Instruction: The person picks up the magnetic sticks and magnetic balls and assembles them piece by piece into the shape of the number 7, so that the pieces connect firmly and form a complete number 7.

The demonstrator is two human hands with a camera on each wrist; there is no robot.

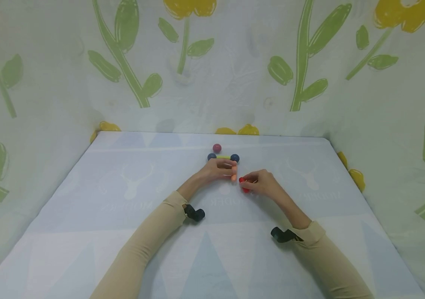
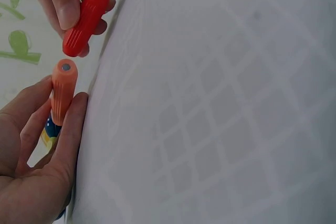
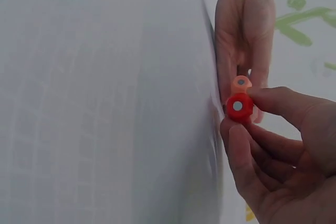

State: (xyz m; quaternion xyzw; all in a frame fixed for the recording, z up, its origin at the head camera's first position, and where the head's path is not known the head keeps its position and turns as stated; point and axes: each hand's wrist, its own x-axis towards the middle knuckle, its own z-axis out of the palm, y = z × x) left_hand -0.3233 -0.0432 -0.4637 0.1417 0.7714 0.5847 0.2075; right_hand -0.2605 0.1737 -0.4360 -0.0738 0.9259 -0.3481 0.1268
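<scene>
My left hand [image 1: 216, 169] pinches an orange magnetic rod [image 2: 63, 93] between thumb and fingers. The rod is ribbed, and a small grey metal disc shows at its end in the left wrist view. Just to the right, my right hand [image 1: 262, 182] grips a red magnetic rod [image 2: 86, 22] of the same kind. In the right wrist view the red rod's end, with its pale disc, faces the camera, and the orange rod shows behind it. Past the left hand, two dark blue balls [image 1: 235, 158] sit at either end of a yellow-green rod [image 1: 223, 157].
A dark red ball [image 1: 217, 148] lies on the table behind the blue balls. The white patterned table [image 1: 130, 232] ends at a back edge against a flowered cloth wall [image 1: 219, 95]. A black wrist camera [image 1: 195, 214] is on the left sleeve.
</scene>
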